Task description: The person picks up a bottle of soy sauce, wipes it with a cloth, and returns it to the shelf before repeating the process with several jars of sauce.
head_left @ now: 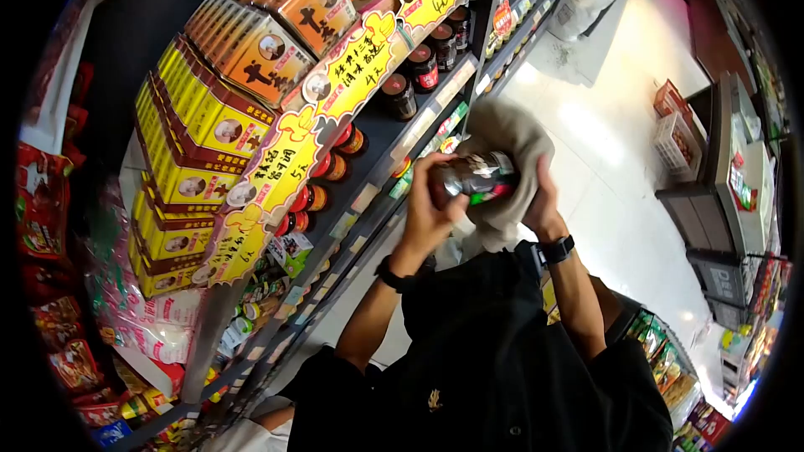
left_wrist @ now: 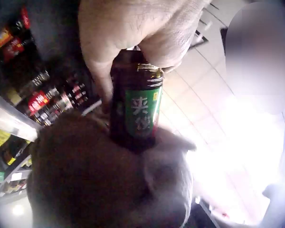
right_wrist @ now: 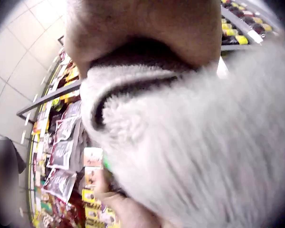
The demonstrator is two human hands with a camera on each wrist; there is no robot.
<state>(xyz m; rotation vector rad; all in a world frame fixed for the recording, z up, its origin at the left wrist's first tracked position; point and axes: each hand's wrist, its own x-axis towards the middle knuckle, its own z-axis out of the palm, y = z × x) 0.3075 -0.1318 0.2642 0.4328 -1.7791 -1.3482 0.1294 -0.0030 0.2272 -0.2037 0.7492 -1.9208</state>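
My left hand (head_left: 430, 211) grips a dark glass jar (head_left: 476, 179) in front of my chest. In the left wrist view that hand (left_wrist: 137, 28) holds the jar (left_wrist: 141, 114) near its lid end, and a green label with white characters shows on its side. A grey fluffy cloth (head_left: 507, 130) is bunched against the jar's other end. My right hand (head_left: 544, 205) holds this cloth from the right side. Seen from the right wrist, the cloth (right_wrist: 180, 142) hides most of the jar, with my right hand (right_wrist: 142, 33) curled over its upper edge.
Shelving at the left carries stacked yellow boxes (head_left: 197, 188) and orange-brown boxes (head_left: 268, 59) behind yellow price tags (head_left: 356, 63). Several jars (head_left: 423, 67) stand on the shelf below. A tiled aisle (head_left: 603, 134) runs to the right, with a white basket (head_left: 677, 146) beside a counter.
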